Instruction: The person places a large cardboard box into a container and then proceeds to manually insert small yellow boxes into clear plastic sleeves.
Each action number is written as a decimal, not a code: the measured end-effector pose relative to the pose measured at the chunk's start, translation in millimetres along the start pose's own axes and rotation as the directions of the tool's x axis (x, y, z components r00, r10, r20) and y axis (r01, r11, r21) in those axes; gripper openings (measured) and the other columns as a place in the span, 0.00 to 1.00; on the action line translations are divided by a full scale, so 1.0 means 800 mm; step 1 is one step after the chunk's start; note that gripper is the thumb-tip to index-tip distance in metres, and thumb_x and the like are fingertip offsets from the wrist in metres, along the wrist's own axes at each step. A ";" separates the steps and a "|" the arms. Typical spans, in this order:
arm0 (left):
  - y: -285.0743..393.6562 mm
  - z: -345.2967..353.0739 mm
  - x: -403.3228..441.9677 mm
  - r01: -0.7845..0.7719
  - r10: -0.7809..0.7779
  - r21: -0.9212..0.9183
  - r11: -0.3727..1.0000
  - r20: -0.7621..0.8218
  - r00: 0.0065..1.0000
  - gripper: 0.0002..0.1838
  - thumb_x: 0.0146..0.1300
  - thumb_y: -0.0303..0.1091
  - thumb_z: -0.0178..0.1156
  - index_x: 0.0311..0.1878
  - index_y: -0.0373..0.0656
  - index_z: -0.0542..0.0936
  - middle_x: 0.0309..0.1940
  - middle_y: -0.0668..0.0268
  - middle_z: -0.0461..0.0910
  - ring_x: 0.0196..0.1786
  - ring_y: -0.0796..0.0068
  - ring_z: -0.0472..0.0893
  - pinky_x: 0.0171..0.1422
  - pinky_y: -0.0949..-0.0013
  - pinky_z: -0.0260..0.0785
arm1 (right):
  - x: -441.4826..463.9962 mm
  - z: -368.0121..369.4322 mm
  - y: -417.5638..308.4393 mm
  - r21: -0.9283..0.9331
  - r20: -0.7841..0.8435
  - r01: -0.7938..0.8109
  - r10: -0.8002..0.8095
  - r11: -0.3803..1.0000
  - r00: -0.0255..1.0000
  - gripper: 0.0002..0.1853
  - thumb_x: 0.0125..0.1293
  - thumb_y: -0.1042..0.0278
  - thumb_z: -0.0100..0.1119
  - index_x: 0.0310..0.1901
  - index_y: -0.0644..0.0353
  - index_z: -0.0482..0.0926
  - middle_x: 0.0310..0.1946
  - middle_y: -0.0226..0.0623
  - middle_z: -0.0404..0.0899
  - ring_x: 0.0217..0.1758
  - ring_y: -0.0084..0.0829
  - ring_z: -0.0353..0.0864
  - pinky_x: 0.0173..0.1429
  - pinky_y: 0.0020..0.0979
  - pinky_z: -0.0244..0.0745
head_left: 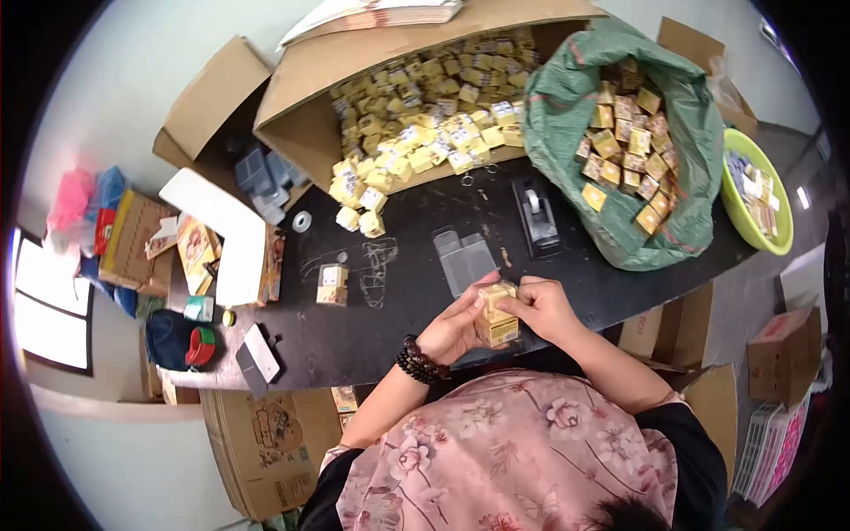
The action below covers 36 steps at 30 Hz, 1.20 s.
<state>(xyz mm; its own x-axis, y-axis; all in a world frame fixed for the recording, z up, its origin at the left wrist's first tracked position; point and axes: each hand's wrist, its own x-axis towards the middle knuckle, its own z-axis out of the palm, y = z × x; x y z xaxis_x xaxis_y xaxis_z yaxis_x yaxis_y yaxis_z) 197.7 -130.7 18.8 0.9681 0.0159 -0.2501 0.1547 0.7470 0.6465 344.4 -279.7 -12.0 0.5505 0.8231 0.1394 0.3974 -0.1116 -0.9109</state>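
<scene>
My left hand [452, 326], with dark beads at its wrist, grips small yellow boxes [498, 331] stacked one above the other. A clear plastic case seems to be around them. My right hand [547, 308] is closed on the upper part from the other side, its thumb lying across the front. Just beyond my hands, a flat clear plastic case [466, 259] lies on the black table [403, 341]. To the left, another pair of small boxes [332, 285] stands beside loose clear strips [376, 273].
A large cardboard box [297, 111] of small yellow boxes spills onto the table's back. At right are a tape dispenser [536, 217], a green woven sack [553, 115] of boxes and a lime basin [739, 208]. A phone [259, 354] lies left.
</scene>
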 end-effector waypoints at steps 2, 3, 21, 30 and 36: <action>0.008 -0.035 -0.020 -0.038 0.067 0.233 0.972 -0.121 0.990 0.31 0.76 0.40 0.50 0.77 0.46 0.54 0.65 0.61 0.70 0.65 0.67 0.73 0.64 0.58 0.73 | -0.002 0.011 -0.005 0.063 0.060 -0.005 0.001 0.998 0.998 0.19 0.60 0.63 0.72 0.21 0.66 0.75 0.19 0.35 0.69 0.19 0.26 0.71 0.23 0.31 0.65; 0.005 -0.094 -0.023 -0.135 0.350 0.638 0.758 -0.223 0.910 0.30 0.73 0.34 0.56 0.75 0.43 0.59 0.65 0.60 0.72 0.65 0.68 0.73 0.61 0.66 0.74 | -0.004 0.015 -0.006 0.115 0.085 -0.040 0.030 0.993 0.996 0.17 0.61 0.64 0.72 0.24 0.66 0.76 0.22 0.33 0.69 0.19 0.24 0.71 0.23 0.29 0.65; 0.002 -0.106 0.082 0.315 0.587 0.884 -0.347 -0.057 0.807 0.53 0.40 0.65 0.75 0.63 0.36 0.70 0.60 0.52 0.66 0.62 0.51 0.67 0.67 0.55 0.62 | 0.000 0.026 0.027 0.034 0.038 -0.155 0.154 0.987 0.987 0.09 0.65 0.68 0.66 0.37 0.65 0.81 0.31 0.34 0.74 0.29 0.24 0.76 0.36 0.27 0.73; 0.046 -0.099 0.105 0.309 0.261 0.782 -0.541 -0.193 0.946 0.58 0.29 0.66 0.79 0.56 0.29 0.71 0.54 0.52 0.68 0.60 0.52 0.69 0.67 0.57 0.66 | 0.004 0.036 0.072 -0.014 0.066 -0.228 0.229 0.974 0.971 0.17 0.60 0.67 0.69 0.48 0.66 0.79 0.41 0.42 0.77 0.39 0.33 0.83 0.46 0.33 0.78; 0.014 -0.105 0.084 0.298 0.356 0.884 -0.361 -0.164 0.920 0.49 0.28 0.61 0.82 0.48 0.35 0.73 0.47 0.52 0.71 0.52 0.53 0.73 0.62 0.59 0.68 | 0.002 0.039 0.062 -0.029 0.053 -0.255 0.256 0.967 0.965 0.25 0.58 0.67 0.70 0.55 0.67 0.75 0.47 0.46 0.78 0.45 0.38 0.83 0.52 0.35 0.79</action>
<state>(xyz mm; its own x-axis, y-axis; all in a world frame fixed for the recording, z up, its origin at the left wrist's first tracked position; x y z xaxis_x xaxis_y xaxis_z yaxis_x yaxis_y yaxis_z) 247.8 -65.7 -51.4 0.9133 0.3898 -0.1183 0.4064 -0.8523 0.3292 342.3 -266.4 -69.2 0.5939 0.7956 -0.1195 0.2649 -0.3336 -0.9047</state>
